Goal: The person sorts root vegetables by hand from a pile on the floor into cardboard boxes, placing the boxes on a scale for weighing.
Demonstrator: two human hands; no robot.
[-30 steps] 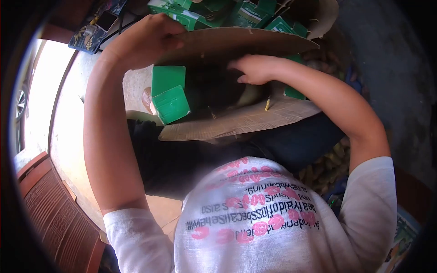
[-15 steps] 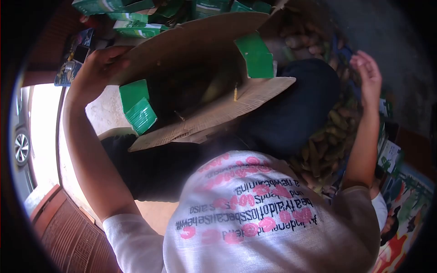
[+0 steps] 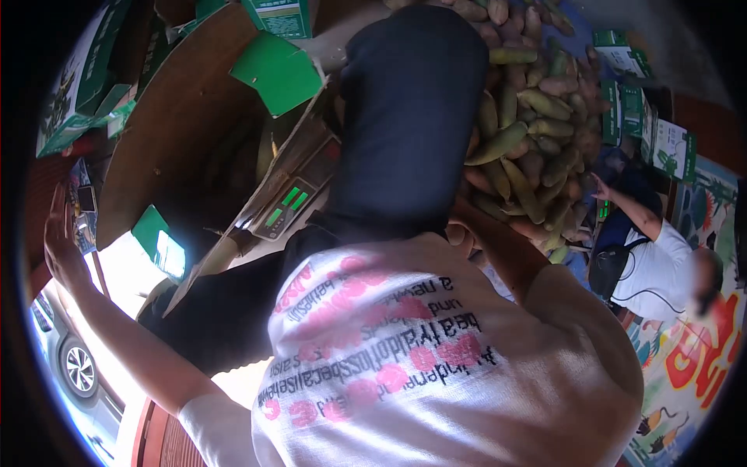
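My left hand (image 3: 62, 241) is held up at the far left, fingers stretched out and holding nothing, beyond the left side of a large cardboard box (image 3: 167, 101). The box has green flaps (image 3: 278, 71), and its dark inside is hard to make out. Beside my knee, my right hand (image 3: 461, 233) is low and partly hidden by my leg and shirt, so its fingers do not show clearly. It is nearest to a heap of long green-brown and pinkish vegetables (image 3: 537, 148). A scale with a lit green display (image 3: 289, 206) sits between the box and my leg.
Green and white cartons (image 3: 280, 15) stand behind the box, and more cartons (image 3: 673, 148) are at the right. A person in a white shirt (image 3: 654, 268) sits at the right, one hand reaching towards the heap. A parked car (image 3: 78, 366) shows at the lower left.
My view has turned right, bringing the heap, the scale and the other person into fuller view. My left hand has moved away from the box rim. My right hand has dropped from a raised position.
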